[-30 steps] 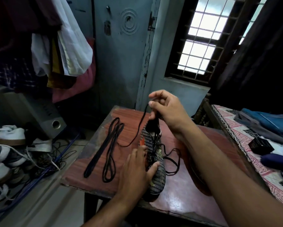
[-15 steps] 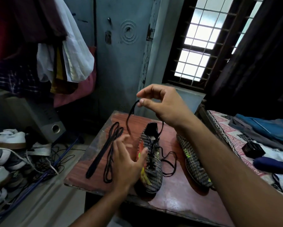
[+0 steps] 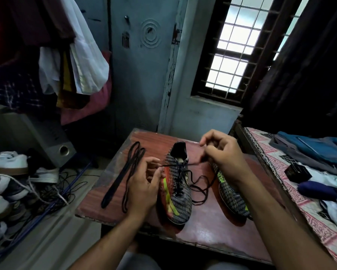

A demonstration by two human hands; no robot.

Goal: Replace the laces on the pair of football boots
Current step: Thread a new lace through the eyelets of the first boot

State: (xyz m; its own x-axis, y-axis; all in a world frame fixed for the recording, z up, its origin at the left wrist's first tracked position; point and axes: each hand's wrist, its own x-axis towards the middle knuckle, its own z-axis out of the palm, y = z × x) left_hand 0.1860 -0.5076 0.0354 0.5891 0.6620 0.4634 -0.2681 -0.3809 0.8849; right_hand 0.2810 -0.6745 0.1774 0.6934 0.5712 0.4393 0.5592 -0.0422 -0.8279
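Your right hand (image 3: 224, 152) has dropped from its raised pull and your left hand (image 3: 144, 184) has joined — each pinching a lace (image 3: 183, 168) end across the left boot (image 3: 176, 190) on the table (image 3: 212, 227) — unlacing continues.

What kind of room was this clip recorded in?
Most likely a home bedroom: a bed with a pink patterned sheet, clothes hanging beside a blue-grey metal cupboard, and a pile of white sneakers on the floor.

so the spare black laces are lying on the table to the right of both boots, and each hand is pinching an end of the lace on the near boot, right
Not quite: the head view shows the spare black laces on the table left of both boots. The rest holds: the left hand and right hand each pinch the lace of the near boot.
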